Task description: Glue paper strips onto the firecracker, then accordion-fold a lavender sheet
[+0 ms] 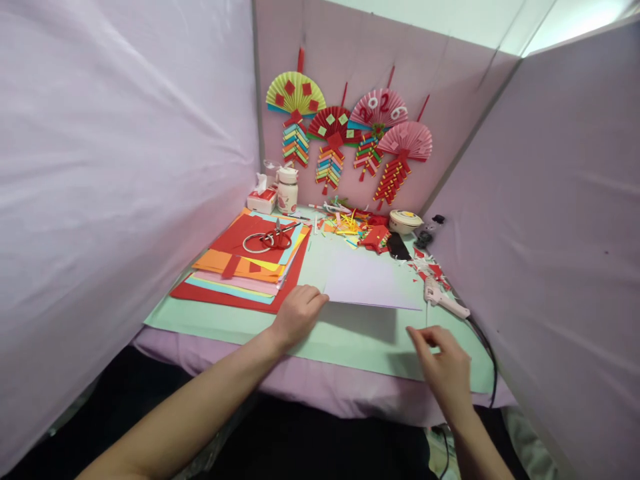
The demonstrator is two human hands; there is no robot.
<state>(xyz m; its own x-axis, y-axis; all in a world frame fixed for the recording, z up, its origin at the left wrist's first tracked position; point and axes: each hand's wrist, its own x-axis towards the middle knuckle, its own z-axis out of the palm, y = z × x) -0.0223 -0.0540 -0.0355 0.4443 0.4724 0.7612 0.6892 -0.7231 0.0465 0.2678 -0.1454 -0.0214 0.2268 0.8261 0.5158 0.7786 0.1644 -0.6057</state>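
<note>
A pale lilac sheet of paper (367, 277) lies at a slant above the mint-green mat (350, 327), its front edge raised and casting a shadow. My left hand (301, 312) is closed in a pinch on the sheet's front left corner. To the right of the sheet and nearer to me is my right hand (443, 357), apart from the paper. Its thumb and forefinger are pressed together; whether something small is between them I cannot make out. Beyond that hand rests a white glue gun (445, 299) with a dark cord.
Coloured paper sheets (240, 267) are stacked at left, with scissors (277, 237) and a silver ring (257, 243) on top. Paper scraps (350, 223), a black phone (398, 247), a lidded bowl (405, 221), a jar (287, 191) and a tissue box (262, 199) stand behind. Paper fans (380, 110) hang on the back wall.
</note>
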